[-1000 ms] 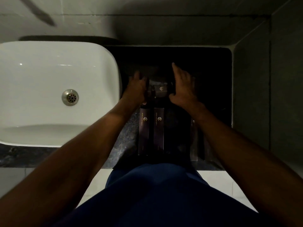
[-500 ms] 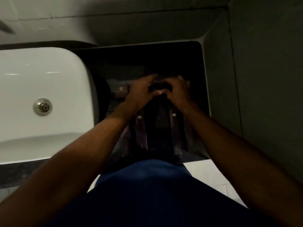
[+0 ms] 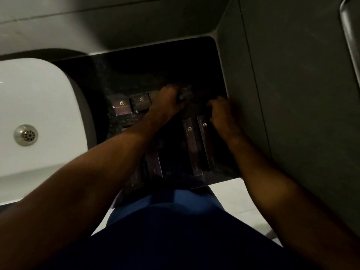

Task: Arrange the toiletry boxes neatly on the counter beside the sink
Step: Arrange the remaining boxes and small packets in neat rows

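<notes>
head view: left hand (image 3: 167, 102) is gripping a small dark item; right hand (image 3: 220, 114), grip unclear, is nearing long boxes (image 3: 198, 145); align edges squarely on desk (image 3: 126, 75).

We count two small square boxes (image 3: 122, 106), at least three long narrow boxes (image 3: 193, 149), one sink (image 3: 39, 114).
</notes>
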